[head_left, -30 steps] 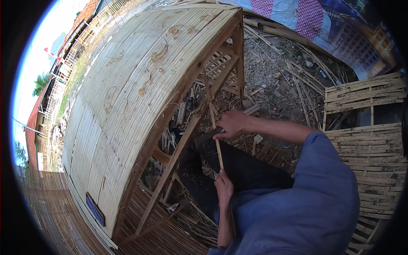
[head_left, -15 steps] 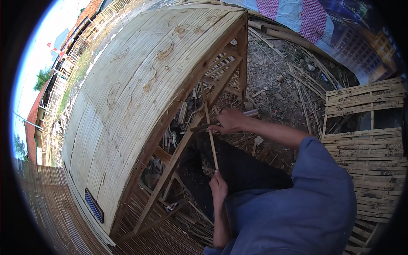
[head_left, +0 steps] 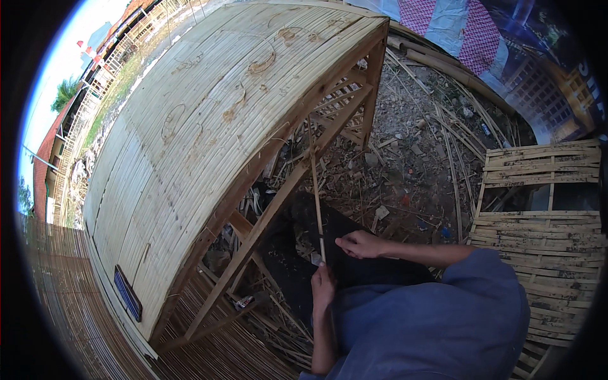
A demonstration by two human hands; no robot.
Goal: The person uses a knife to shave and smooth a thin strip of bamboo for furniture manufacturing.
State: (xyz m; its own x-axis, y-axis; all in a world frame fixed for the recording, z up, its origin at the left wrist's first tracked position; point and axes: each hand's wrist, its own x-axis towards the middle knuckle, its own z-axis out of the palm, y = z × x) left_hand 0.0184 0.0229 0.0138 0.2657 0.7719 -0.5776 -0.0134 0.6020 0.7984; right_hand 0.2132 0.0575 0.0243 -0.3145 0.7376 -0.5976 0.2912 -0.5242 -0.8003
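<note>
My left hand [head_left: 323, 285] is closed around the lower end of a thin bamboo stick [head_left: 317, 196]. The stick slants up and away from me, its far part against a diagonal wooden brace [head_left: 278, 199]. To the right of the stick my right hand [head_left: 360, 244] is closed in a fist, apart from it. The knife seen in that hand earlier is mostly hidden now; its blade does not show clearly. Both hands are over my dark trousers [head_left: 373, 259], beside a bamboo-slat tabletop [head_left: 196, 133] on a wooden frame.
Curled shavings [head_left: 263, 63] and a small dark-blue panel [head_left: 128, 293] lie on the slats. Rubble and bamboo scraps [head_left: 430, 183] litter the ground. A woven bamboo panel [head_left: 532, 247] is on the right, a printed tarp [head_left: 468, 31] at the far right.
My right hand has moved down and toward me along the stick, from its upper part to beside its lower end. My left hand keeps its hold. The view has shifted slightly.
</note>
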